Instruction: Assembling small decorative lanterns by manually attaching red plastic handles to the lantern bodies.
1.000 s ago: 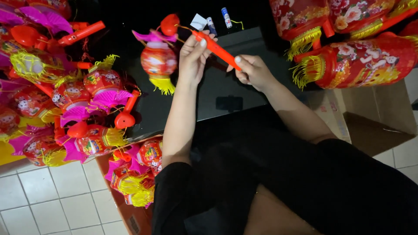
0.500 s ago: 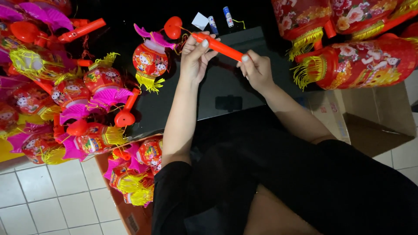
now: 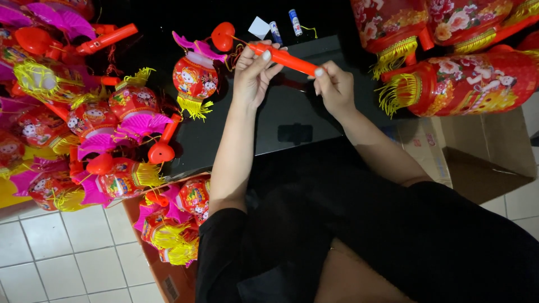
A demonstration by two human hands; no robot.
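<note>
I see left hand [image 3: 254,76] pinching the orange stick [image 3: 286,59] near its upper end | right hand [image 3: 336,87] fingertips closed on its lower end | small red lantern [image 3: 195,78] hangs left of the fingers

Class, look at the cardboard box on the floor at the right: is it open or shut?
Open: the cardboard box has its flap raised, and its dark inside shows.

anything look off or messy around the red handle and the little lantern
Nothing looks damaged. Both hands, left hand and right hand, hold the red handle, and the small lantern hangs tilted from its string. Two batteries lie loose beyond it.
</note>
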